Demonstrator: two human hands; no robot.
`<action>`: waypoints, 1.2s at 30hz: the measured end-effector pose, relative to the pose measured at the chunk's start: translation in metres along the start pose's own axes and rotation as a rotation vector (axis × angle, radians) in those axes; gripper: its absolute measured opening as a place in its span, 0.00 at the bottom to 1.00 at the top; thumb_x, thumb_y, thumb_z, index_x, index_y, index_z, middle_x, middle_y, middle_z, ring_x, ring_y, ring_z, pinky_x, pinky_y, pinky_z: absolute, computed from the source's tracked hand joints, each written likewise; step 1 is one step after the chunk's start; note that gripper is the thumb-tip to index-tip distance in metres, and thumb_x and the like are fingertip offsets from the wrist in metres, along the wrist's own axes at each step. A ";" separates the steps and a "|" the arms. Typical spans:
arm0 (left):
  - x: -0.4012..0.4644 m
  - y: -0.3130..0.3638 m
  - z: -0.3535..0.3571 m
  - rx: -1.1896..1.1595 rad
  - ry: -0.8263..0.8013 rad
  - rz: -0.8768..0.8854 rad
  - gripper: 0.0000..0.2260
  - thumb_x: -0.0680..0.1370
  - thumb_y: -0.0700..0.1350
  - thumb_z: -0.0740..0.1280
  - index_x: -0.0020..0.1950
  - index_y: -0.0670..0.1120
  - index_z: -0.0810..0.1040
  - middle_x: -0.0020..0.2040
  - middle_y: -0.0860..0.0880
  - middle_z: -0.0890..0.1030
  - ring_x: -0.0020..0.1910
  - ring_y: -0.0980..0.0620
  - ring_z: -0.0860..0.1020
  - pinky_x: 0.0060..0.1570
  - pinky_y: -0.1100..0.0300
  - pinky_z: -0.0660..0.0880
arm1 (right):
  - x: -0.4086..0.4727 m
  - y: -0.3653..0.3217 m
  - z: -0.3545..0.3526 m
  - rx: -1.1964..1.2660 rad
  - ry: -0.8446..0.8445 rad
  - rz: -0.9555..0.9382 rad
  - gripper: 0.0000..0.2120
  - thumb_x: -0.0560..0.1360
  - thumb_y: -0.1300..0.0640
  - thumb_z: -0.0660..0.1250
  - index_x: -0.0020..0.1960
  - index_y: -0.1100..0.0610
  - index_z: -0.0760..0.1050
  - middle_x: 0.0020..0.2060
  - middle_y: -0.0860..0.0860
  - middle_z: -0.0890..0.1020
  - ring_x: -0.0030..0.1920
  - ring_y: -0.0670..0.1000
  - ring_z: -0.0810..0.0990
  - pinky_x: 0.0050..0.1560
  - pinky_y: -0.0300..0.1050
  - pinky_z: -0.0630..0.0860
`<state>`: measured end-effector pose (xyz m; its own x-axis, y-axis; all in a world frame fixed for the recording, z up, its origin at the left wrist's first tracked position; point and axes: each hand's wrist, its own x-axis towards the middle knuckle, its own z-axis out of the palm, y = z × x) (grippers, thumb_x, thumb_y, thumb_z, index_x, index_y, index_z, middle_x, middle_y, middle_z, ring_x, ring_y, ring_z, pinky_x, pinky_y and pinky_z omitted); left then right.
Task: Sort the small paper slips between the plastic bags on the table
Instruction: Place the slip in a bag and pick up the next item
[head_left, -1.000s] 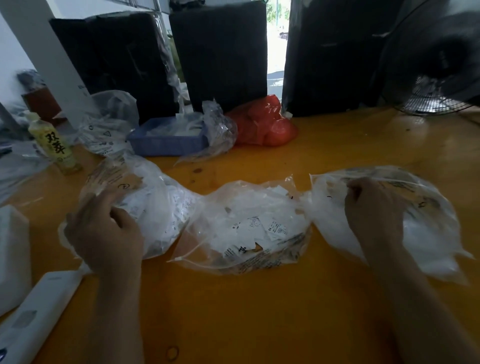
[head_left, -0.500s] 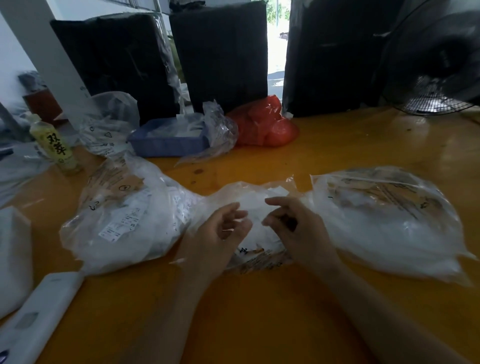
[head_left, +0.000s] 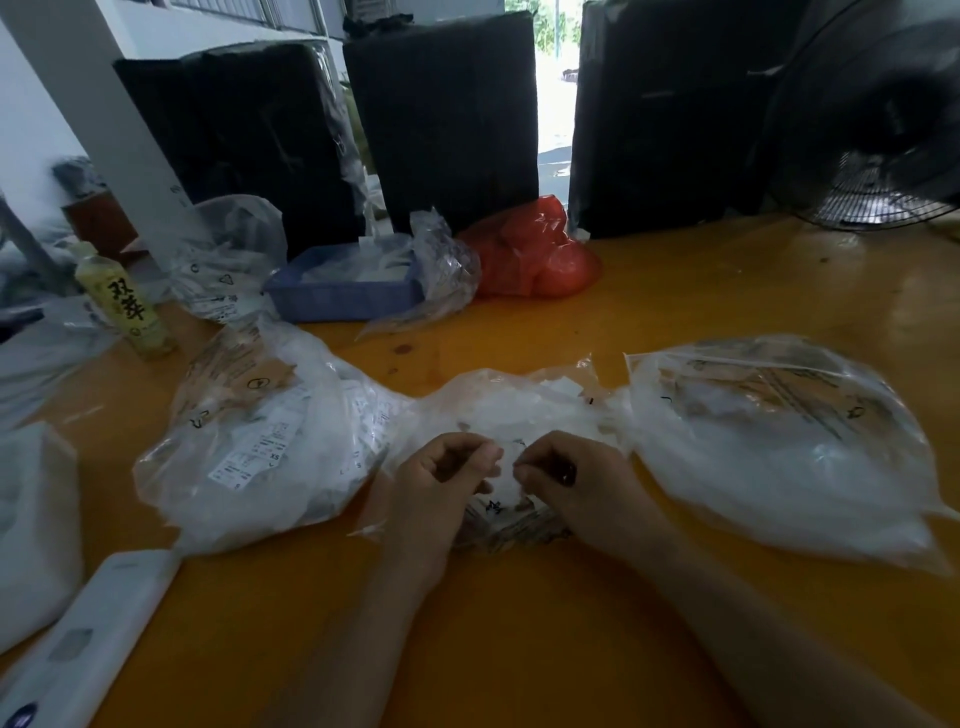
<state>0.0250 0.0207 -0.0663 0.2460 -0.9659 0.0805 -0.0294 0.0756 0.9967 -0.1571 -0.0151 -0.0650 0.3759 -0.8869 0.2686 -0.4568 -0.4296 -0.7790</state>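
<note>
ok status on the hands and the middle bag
Left hand and right hand both curled over middle bag, fingertips pinching at its slips. Left bag and right bag untouched. Nothing blocking.

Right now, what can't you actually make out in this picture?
- What the left hand and right hand pinch: curled fingers hide it.
- Print on the paper slips in the left bag: too small, blurred.
- Contents of the right bag: cloudy plastic.
- The fan: cut off by the right edge.
</note>
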 end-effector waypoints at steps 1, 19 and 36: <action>0.000 0.000 0.000 -0.032 -0.017 -0.008 0.04 0.75 0.53 0.77 0.49 0.57 0.87 0.47 0.48 0.88 0.47 0.52 0.86 0.46 0.61 0.82 | 0.000 0.000 0.000 0.015 0.012 0.003 0.01 0.80 0.53 0.69 0.51 0.47 0.80 0.41 0.41 0.83 0.42 0.38 0.80 0.41 0.30 0.74; 0.006 0.006 -0.005 -0.422 0.025 -0.181 0.11 0.82 0.37 0.68 0.45 0.50 0.84 0.44 0.48 0.86 0.41 0.53 0.84 0.38 0.61 0.81 | 0.010 0.015 0.000 -0.695 -0.043 -0.002 0.26 0.79 0.35 0.61 0.74 0.43 0.69 0.66 0.49 0.73 0.67 0.54 0.66 0.68 0.54 0.65; 0.007 -0.006 0.000 -0.408 0.044 -0.182 0.08 0.81 0.40 0.71 0.57 0.37 0.83 0.52 0.37 0.88 0.53 0.40 0.88 0.48 0.61 0.84 | 0.005 0.014 0.000 -0.812 0.083 0.034 0.13 0.81 0.44 0.63 0.57 0.47 0.83 0.54 0.48 0.81 0.58 0.52 0.72 0.59 0.50 0.69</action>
<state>0.0269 0.0138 -0.0717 0.2531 -0.9617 -0.1050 0.4005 0.0054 0.9163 -0.1621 -0.0254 -0.0749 0.3052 -0.8976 0.3180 -0.9206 -0.3636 -0.1426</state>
